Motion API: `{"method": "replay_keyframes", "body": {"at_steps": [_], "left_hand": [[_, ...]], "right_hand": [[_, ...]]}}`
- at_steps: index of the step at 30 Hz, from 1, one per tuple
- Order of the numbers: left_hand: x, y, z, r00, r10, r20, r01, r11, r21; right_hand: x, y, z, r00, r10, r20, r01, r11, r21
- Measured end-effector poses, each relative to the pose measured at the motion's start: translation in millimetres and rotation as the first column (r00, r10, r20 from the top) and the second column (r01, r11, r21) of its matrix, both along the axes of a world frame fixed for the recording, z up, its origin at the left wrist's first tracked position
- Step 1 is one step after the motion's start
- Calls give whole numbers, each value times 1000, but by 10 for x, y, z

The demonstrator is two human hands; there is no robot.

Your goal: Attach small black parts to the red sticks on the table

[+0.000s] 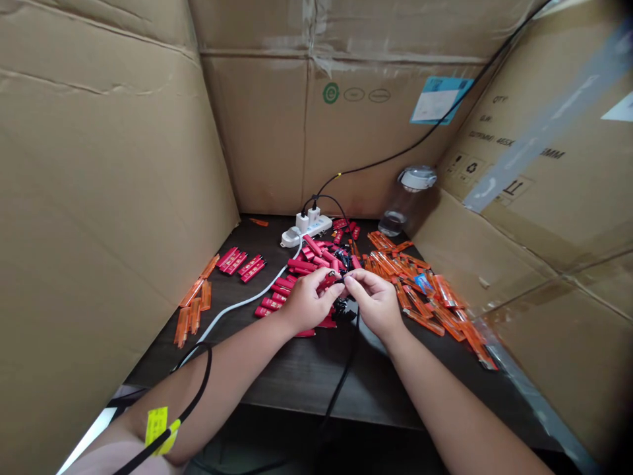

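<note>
My left hand (312, 302) is closed around a red lighter (326, 282), its end pointing toward the right hand. At that end my right hand (376, 303) pinches a small black part (341, 280), touching or very near the lighter; its exact shape is too small to make out. Beyond and beneath both hands lies a heap of red lighters (298, 265), with small black pieces (341, 307) among them. Orange see-through lighter bodies (388, 262) are piled by the right hand.
Red lighters (232, 260) lie in two small groups at left, near orange bodies (182, 324). A white power strip (321, 225) with plugs, a white cable (232, 307) and a water bottle (395, 214) stand behind. Cardboard walls (257, 132) enclose the dark table (291, 376). A black cable (346, 373) crosses its front.
</note>
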State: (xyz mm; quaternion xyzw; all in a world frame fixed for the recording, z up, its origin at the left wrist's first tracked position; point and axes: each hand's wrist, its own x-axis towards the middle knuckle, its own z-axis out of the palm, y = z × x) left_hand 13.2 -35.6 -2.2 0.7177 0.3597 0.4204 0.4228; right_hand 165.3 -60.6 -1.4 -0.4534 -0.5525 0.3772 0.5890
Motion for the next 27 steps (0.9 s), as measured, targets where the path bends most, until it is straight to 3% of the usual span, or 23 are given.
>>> {"method": "replay_keyframes", "body": {"at_steps": [6,13,19,27], "left_hand": [[-13,-3,10,983,-146,115,160,979,-124],[-1,18,-25,975,-186,124,200,973,-112],[5,38,-42,987,-124,102,127,992,-26],[-3,33,-9,995,-73,68,71,997,26]], "right_hand": [[36,-46,98,1000,-13,-23,15,996,91],[60,-41,89,999,-5,-41,9,994,107],[76,-40,98,999,15,46,-21,991,129],[65,-29,59,963,-52,266,-31,954,299]]}}
